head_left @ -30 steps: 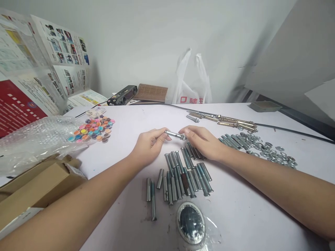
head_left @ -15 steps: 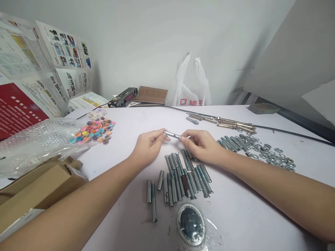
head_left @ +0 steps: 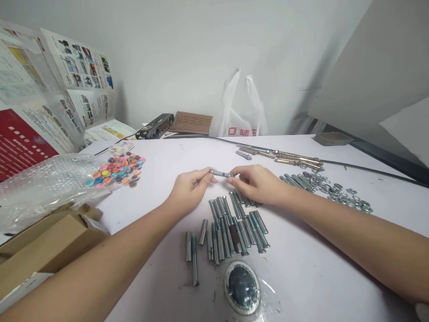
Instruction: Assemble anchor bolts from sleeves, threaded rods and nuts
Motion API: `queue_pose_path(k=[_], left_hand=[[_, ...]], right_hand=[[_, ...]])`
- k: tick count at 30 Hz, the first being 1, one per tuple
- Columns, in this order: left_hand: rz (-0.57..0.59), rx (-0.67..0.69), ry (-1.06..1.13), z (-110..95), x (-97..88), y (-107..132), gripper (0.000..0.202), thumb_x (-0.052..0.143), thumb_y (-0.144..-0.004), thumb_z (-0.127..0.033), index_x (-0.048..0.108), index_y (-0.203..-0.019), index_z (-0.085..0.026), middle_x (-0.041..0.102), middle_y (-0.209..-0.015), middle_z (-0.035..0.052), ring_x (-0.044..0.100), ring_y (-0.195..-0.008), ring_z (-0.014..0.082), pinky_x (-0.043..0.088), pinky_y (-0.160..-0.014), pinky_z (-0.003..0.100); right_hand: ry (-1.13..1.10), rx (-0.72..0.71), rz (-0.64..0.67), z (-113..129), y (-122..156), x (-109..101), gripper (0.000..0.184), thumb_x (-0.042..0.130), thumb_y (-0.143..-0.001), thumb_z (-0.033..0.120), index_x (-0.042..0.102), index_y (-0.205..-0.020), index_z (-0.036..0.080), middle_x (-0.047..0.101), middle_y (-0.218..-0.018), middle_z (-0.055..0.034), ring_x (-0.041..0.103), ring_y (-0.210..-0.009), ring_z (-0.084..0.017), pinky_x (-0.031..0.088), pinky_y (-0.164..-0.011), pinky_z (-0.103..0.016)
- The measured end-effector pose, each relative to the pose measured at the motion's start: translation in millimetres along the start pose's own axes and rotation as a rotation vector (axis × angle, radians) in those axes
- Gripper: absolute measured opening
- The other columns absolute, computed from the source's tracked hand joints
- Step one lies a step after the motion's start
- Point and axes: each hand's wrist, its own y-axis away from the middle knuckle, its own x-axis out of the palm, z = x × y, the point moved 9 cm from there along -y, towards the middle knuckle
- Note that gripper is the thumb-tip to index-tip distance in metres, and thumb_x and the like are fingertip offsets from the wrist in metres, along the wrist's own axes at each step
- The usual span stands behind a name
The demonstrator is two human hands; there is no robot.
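Between my two hands is a silver expansion bolt (head_left: 221, 173), held nearly level above the white table. My left hand (head_left: 191, 188) pinches its left end with thumb and fingers. At the other end, my right hand (head_left: 253, 182) grips it with thumb and forefinger, where a nut or washer seems to sit. Just below my hands lies a group of loose bolts and metal sleeves (head_left: 231, 228), one of them rusty brown. Several more sleeves (head_left: 296, 181) lie beyond my right wrist, beside a scatter of nuts and washers (head_left: 345, 197).
Brass-coloured and silver bolts (head_left: 288, 157) lie at the back right, near a small shallow dish (head_left: 333, 138). A round dark disc (head_left: 241, 287) in plastic lies in front. On the left are coloured discs (head_left: 117, 169), bubble wrap (head_left: 43, 188) and a cardboard box (head_left: 50, 246).
The bolt has turned slightly toward level, and my right fingers have shifted around its right end. The whole view has moved a little.
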Motion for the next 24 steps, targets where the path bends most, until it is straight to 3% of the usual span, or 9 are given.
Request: queue_pose_path(k=[3, 5, 8, 11, 18, 24], left_hand=[[0.059, -0.073, 0.058, 9.7, 8.0, 0.4, 0.057, 0.051, -0.092, -0.041, 0.043, -0.142, -0.015, 0.071, -0.102, 0.0054, 0.063, -0.104, 0.0162, 0.044, -0.101, 0.031], [0.092, -0.096, 0.069, 13.1, 11.9, 0.8, 0.065, 0.051, -0.092, -0.042, 0.032, -0.148, -0.015, 0.071, -0.104, 0.0069, 0.062, -0.106, 0.0166, 0.043, -0.103, 0.034], [0.112, -0.097, 0.074, 15.1, 14.2, 0.4, 0.058, 0.049, -0.092, -0.044, 0.042, -0.141, -0.014, 0.070, -0.102, 0.0091, 0.064, -0.103, 0.0175, 0.045, -0.100, 0.035], [0.124, -0.090, 0.071, 15.9, 15.5, -0.4, 0.051, 0.048, -0.092, -0.044, 0.052, -0.131, -0.013, 0.071, -0.099, 0.0111, 0.065, -0.100, 0.0194, 0.048, -0.096, 0.036], [0.129, -0.093, 0.047, 15.6, 15.5, -1.0, 0.040, 0.047, -0.092, -0.043, 0.061, -0.118, -0.016, 0.071, -0.096, 0.0094, 0.066, -0.095, 0.0187, 0.051, -0.090, 0.035], [0.124, -0.086, 0.027, 15.6, 14.9, -1.2, 0.035, 0.048, -0.092, -0.041, 0.063, -0.113, -0.017, 0.071, -0.094, 0.0078, 0.066, -0.092, 0.0172, 0.051, -0.088, 0.033]], right_hand=[[0.189, 0.048, 0.028, -28.4, -9.5, -21.9, 0.039, 0.046, -0.091, 0.048, 0.065, -0.076, 0.018, 0.059, -0.061, -0.0034, 0.044, -0.051, -0.012, 0.027, -0.054, -0.028], [0.319, 0.178, 0.055, -64.4, -12.8, -39.1, 0.041, 0.046, -0.089, 0.049, 0.061, -0.067, 0.018, 0.056, -0.058, -0.0037, 0.041, -0.050, -0.013, 0.026, -0.053, -0.029], [0.429, 0.344, 0.138, -115.9, -10.8, -55.0, 0.042, 0.047, -0.087, 0.048, 0.053, -0.058, 0.017, 0.052, -0.056, -0.0039, 0.039, -0.049, -0.013, 0.027, -0.052, -0.029], [0.465, 0.472, 0.174, -147.5, -5.7, -60.4, 0.040, 0.048, -0.085, 0.048, 0.055, -0.060, 0.017, 0.056, -0.061, -0.0051, 0.043, -0.052, -0.014, 0.030, -0.053, -0.030], [0.605, 0.583, 0.061, -152.9, -4.8, -65.0, 0.036, 0.052, -0.082, 0.050, 0.070, -0.089, 0.020, 0.066, -0.087, -0.0118, 0.057, -0.072, -0.023, 0.036, -0.060, -0.033], [0.619, 0.624, 0.015, -154.2, -2.2, -71.3, 0.036, 0.054, -0.080, 0.047, 0.070, -0.093, 0.018, 0.066, -0.091, -0.0139, 0.058, -0.077, -0.025, 0.037, -0.063, -0.034]])
